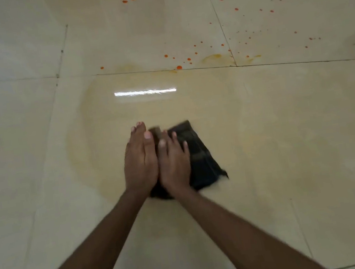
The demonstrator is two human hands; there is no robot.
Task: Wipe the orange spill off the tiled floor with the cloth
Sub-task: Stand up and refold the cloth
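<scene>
Head view: both hands are pressing down side by side in the middle of the frame, their inner edges touching. The left hand [140, 160] is lying flat with its fingers straight and close together. The right hand [172, 160] is lying flat too, fingers straight and slightly spread over the cloth [201, 158]. The cloth is dark and crumpled, sticking out to the right of the right hand and below both wrists; how much of it is lying under the left hand is not clear. It is blurred at the edges.

The floor [25, 157] is showing pale glossy tiles. A faint orange film [93, 133] is spreading around the hands, across the centre tile. The spill [179, 67] is sitting along the grout line above and scattering as orange drops into the upper right and top centre, well apart from the cloth.
</scene>
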